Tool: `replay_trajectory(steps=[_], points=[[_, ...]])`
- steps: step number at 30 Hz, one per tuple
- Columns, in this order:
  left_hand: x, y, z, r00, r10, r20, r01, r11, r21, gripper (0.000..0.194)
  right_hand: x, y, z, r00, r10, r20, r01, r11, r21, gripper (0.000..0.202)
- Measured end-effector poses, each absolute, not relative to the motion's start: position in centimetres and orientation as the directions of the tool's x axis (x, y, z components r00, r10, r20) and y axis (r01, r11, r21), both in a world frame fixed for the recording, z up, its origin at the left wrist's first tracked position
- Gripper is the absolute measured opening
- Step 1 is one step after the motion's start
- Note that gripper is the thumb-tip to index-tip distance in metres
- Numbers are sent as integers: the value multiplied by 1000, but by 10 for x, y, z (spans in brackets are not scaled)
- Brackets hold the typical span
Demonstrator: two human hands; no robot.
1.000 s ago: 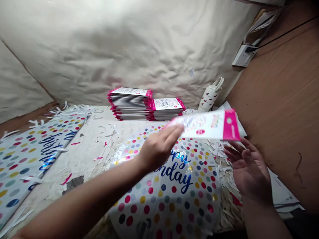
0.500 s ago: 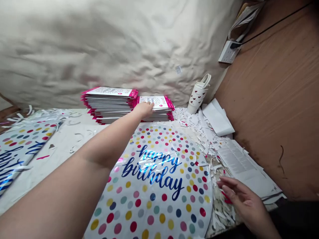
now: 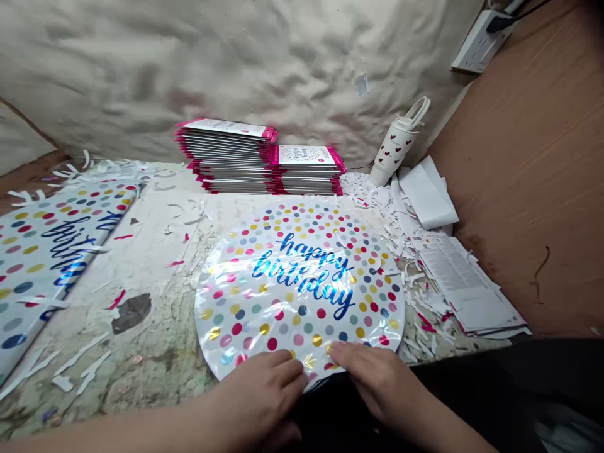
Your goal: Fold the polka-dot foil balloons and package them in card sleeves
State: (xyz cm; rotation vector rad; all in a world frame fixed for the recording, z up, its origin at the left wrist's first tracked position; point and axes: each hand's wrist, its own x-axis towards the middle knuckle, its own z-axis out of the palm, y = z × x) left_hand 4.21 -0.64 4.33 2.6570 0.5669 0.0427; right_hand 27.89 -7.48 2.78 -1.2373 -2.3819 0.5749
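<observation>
A flat round foil balloon (image 3: 278,283) with coloured dots and blue "happy birthday" lettering lies on the worktable in front of me. My left hand (image 3: 271,390) is closed at its near edge, fingers curled and thumb side hidden underneath. Beside it, my right hand (image 3: 377,377) pinches the same near edge, which overhangs the table front. Two stacks of flat pink-edged packages stand behind the balloon: a taller left stack (image 3: 231,157) and a lower right stack (image 3: 309,167), neither touched by a hand.
More dotted foil (image 3: 51,251) lies at the left. White paper scraps (image 3: 377,201) litter the table. A white tumbler with hearts (image 3: 396,148) leans at the back right, near folded white paper (image 3: 427,192) and printed sheets (image 3: 465,283). A power strip (image 3: 481,41) hangs on the wall.
My left hand has left the lower package stack and come back to the balloon's near edge. My right hand has moved left from the scraps onto that edge. The view has shifted.
</observation>
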Motion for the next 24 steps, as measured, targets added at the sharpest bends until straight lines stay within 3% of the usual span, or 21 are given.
replay_trajectory(steps=[2,4,7,10,17,20,23,24], points=[[30,-25,29,925,380,-19,361,-861,357,16,276,-62,38,-559,825,84,640,493,-590,31],[27,-29,23,916,402,8,377,-866,327,21,265,-36,42,-514,854,79,678,461,-573,35],[36,-27,23,913,408,-22,396,-871,289,26,240,24,28,-260,941,216,815,334,-474,51],[45,-29,26,916,394,-77,399,-878,265,25,230,80,4,-120,957,265,859,234,-456,57],[46,-28,28,887,443,-128,458,-815,355,25,342,81,14,206,932,297,864,-30,-503,59],[44,-18,30,856,492,-161,503,-719,479,23,357,37,39,85,958,273,852,72,-518,45],[42,-3,37,814,528,-242,546,-553,629,18,320,-15,54,-330,935,129,737,340,-584,24],[42,3,39,805,522,-281,553,-489,675,17,304,-31,56,-466,881,80,673,412,-614,29]])
